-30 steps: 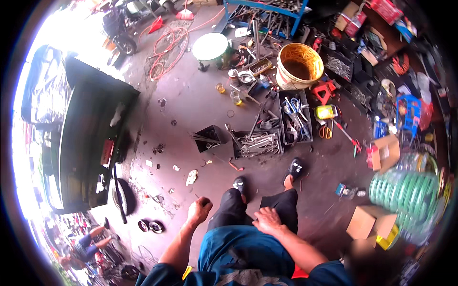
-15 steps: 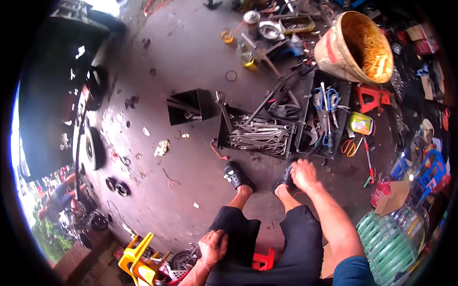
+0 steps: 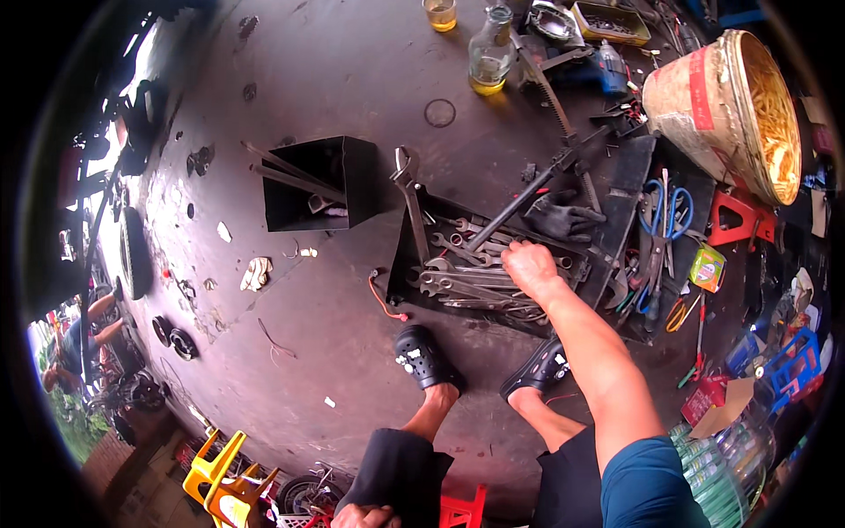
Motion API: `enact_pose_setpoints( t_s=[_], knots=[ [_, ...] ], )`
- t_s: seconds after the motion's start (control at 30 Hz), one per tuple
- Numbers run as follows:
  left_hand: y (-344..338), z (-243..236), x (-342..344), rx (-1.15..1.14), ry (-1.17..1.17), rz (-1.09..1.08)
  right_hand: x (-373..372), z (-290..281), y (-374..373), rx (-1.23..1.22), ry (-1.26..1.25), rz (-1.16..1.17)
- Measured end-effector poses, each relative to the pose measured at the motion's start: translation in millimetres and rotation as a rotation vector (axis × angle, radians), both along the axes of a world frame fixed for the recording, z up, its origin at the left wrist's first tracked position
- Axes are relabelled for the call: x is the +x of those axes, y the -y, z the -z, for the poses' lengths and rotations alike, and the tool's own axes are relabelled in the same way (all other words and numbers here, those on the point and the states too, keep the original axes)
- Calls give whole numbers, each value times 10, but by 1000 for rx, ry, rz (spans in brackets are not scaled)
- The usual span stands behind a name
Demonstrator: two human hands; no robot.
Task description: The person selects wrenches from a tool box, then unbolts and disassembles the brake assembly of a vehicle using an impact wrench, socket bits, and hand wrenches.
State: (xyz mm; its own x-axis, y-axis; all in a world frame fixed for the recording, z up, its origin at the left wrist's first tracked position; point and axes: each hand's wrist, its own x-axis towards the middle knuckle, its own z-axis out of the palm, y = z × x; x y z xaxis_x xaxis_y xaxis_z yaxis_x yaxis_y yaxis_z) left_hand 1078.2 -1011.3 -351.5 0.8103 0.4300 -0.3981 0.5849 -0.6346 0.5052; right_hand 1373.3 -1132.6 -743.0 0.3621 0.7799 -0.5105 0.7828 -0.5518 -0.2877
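Head view, looking down at dark oily concrete floor (image 3: 334, 79); right hand (image 3: 531, 266) reaches fwd into a shallow black metal tray (image 3: 398, 273) full of long steel wrenches (image 3: 466, 283), fingers curled down among them, knuckles up; can't tell whether the fingers are clamped on a wrench or just resting on the pile; tray sits just ahead of the person's feet in black perforated clogs (image 3: 424, 356); a large adjustable spanner (image 3: 410, 195) lies along the tray's left edge, a black work glove (image 3: 563, 216) at its far right corner; left hand (image 3: 365, 517) low at the bottom edge, resting at the left knee on dark shorts, only partly in frame, grip can't be told; an open black metal box (image 3: 321, 180) stands left of the tray, near but apart; beyond, a clear glass bottle with yellow liquid (image 3: 488, 60) and a small glass of amber liquid (image 3: 440, 13); far right a big tan bucket (image 3: 704, 97) tipped on its side; blue-handled shears (image 3: 662, 201) right of tray; red plastic stool (image 3: 738, 216) next to them; yellow plastic stool (image 3: 220, 484) at lower left.
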Motion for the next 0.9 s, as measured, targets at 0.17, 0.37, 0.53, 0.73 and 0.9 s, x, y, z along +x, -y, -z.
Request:
enact_pose_setpoints(
  t_s=[0.17, 0.37, 0.53, 0.73, 0.9],
  knots=[
    [-107, -8, 87, -21, 5, -52, 19, 31, -171, 21, 89, -110],
    [-121, -37, 132, -54, 68, -45, 153, -160, -267, -19, 26, -385],
    [-133, -11, 189, -133, 94, -91, 210, -441, -4, 395, 62, -114],
    [-25, 45, 150, -200, 95, -279, -378, -2139, -248, 451, -875, 877],
    [200, -292, 195, -659, 203, -675, -946, -3683, -405, 396, -1293, 1179]
  ],
)
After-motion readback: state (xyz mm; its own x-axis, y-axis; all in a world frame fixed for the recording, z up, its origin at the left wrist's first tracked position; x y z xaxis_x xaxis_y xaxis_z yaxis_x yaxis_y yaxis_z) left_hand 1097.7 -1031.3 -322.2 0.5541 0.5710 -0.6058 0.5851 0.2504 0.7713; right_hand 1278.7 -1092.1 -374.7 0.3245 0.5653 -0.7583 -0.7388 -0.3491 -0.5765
